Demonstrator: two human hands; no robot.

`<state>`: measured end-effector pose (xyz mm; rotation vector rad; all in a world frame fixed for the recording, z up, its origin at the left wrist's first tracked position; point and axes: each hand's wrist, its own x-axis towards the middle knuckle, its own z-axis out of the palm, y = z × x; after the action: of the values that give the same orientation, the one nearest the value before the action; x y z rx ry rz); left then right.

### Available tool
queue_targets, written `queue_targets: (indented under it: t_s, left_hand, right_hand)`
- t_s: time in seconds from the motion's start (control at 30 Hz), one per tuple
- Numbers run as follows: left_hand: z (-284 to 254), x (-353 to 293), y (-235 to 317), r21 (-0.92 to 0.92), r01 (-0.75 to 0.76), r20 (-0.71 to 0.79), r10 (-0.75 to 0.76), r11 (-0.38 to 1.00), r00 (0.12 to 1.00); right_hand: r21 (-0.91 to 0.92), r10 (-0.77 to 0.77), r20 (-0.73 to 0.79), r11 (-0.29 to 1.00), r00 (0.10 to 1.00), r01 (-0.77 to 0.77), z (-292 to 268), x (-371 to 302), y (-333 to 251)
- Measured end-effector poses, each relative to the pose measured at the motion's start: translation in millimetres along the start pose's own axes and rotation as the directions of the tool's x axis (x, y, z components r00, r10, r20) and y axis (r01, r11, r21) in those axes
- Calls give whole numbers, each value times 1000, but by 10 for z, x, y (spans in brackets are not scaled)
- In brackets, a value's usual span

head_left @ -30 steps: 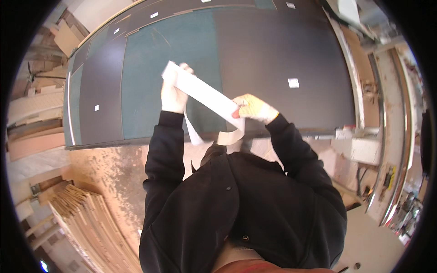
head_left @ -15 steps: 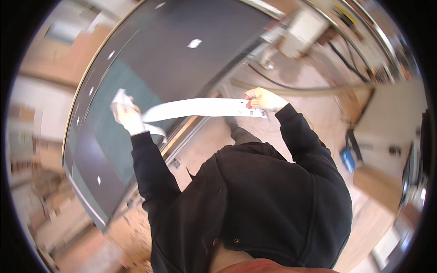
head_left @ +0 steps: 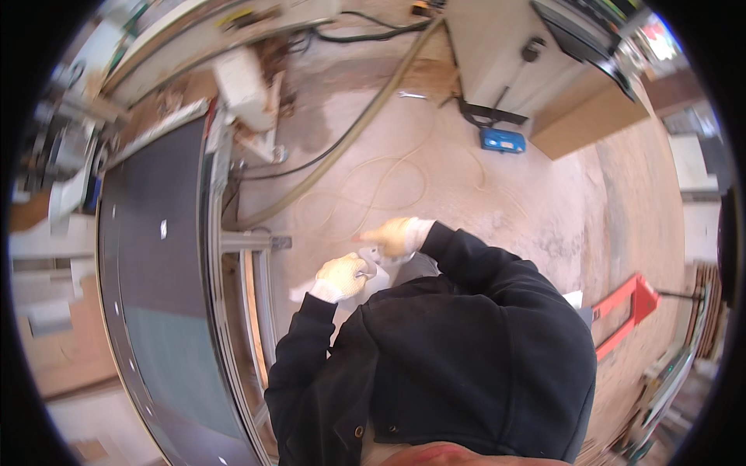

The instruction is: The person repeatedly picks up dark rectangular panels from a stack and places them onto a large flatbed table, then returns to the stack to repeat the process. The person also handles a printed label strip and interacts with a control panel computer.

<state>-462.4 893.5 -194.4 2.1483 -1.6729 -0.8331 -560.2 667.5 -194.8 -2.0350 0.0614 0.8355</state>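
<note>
Both my hands wear off-white work gloves and are close together in front of my jacket. My left hand (head_left: 342, 277) is closed around a white paper strip (head_left: 376, 281), which is now bunched and curled between the hands. Just above and to the right, my right hand (head_left: 394, 235) has its fingers pressed at the strip's upper end; its reddish fingertips point left. Motion blur softens the strip's outline, and part of it is hidden behind the left hand's fingers.
At the left stands a long table (head_left: 159, 264) with a dark and green top and small white patches. A hose (head_left: 350, 136) and cables cross the floor. A blue device (head_left: 502, 140), a wrench (head_left: 412, 95), a cardboard box (head_left: 587, 116) and a red pallet-jack handle (head_left: 633, 307) lie around.
My view and body have turned right, away from the table. The strip was stretched out between my hands over the table edge; now my hands are together and it is bunched.
</note>
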Motion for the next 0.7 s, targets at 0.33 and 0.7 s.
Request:
queue_targets:
  t_s: [0.33, 0.7]
  left_hand:
    - [492, 3213, 2055, -139, -489, -436, 390, 861, 811]
    - [-517, 5592, 2489, -725, -539, -537, 140, 429, 832]
  right_hand:
    - [592, -12, -455, 744, 890, 312, -824, -2323, 2414]
    - [207, 52, -874, 939, 483, 274, -2534, -4138, 2962]
